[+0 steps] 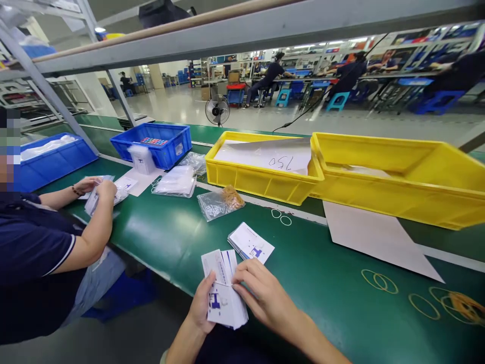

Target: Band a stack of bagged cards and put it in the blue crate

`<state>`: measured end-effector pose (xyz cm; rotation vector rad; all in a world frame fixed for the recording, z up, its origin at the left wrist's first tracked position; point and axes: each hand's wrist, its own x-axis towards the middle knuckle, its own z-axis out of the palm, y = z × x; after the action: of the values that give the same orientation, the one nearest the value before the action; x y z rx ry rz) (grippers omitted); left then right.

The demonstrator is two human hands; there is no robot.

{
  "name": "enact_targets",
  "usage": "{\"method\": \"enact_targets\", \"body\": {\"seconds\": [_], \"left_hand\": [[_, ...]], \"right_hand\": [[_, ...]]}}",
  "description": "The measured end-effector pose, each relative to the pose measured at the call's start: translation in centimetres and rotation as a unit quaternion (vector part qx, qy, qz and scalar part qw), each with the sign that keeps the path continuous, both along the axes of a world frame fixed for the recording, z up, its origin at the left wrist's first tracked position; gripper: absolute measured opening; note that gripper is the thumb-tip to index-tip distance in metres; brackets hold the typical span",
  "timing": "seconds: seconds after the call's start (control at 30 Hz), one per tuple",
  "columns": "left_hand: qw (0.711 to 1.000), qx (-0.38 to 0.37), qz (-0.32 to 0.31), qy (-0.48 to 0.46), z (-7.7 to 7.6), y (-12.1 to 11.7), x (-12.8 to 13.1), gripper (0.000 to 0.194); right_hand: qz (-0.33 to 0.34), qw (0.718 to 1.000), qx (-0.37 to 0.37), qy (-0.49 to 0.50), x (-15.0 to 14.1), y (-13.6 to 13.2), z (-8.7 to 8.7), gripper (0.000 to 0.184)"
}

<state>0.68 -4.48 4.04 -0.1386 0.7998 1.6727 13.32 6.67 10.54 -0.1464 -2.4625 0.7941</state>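
Observation:
My left hand (201, 306) is closed around a fanned stack of printed leaflets (222, 308), white with a blue picture, held up over the table's front edge. A thin white rubber band (223, 284) crosses the middle of this stack. At the stack's right edge, my right hand (261, 290) is closed, its fingertips pinched where the band runs. Just behind my hands a second pile of the same leaflets (252, 243) lies on the green table (303, 283). Two loose white rubber bands (281, 217) rest farther back.
Yellow bins (265, 187) and a blue bin (151, 144) line the back. A clear bag (214, 203) of tan rubber bands lies mid-table; more bands (464, 306) are at right. To the left, a co-worker's hands (100, 189) hold leaflets. A shelf beam (242, 30) spans overhead.

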Motion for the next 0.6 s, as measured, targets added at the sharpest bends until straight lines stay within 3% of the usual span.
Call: {"method": "enact_targets", "body": {"seconds": [0.1,0.2,0.27,0.37,0.43,0.5,0.57,0.6], "left_hand": [[0.997,-0.051,-0.026,0.052,-0.5,0.5,-0.1,0.057],[0.990,-0.068,-0.055,0.109,-1.0,1.2,-0.8,0.061],[0.983,-0.048,-0.102,0.142,-0.8,2.1,-1.3,0.066],[0.963,0.011,-0.217,0.162,0.2,3.7,-1.6,0.076],[0.947,0.027,-0.285,0.148,0.8,4.6,-1.7,0.086],[0.940,0.014,-0.317,0.126,1.0,5.1,-1.7,0.094],[0.945,-0.030,-0.301,0.127,0.9,5.0,-2.0,0.092],[0.949,-0.065,-0.274,0.140,0.8,4.8,-2.3,0.088]], "right_hand": [[0.016,0.999,-0.024,-0.021,0.3,1.0,-0.9,0.013],[0.021,0.993,-0.113,-0.006,1.0,2.2,-1.8,0.014],[-0.004,0.985,-0.172,0.002,1.7,3.0,-2.1,0.015],[-0.065,0.980,-0.186,0.008,2.9,4.5,-1.8,0.016],[-0.132,0.973,-0.188,0.020,3.9,6.3,-1.5,0.019],[-0.250,0.947,-0.201,0.025,4.9,9.2,-1.4,0.021],[-0.369,0.907,-0.204,0.015,5.7,12.8,-1.7,0.020],[-0.392,0.899,-0.196,0.010,6.0,14.8,-2.0,0.019]]}}
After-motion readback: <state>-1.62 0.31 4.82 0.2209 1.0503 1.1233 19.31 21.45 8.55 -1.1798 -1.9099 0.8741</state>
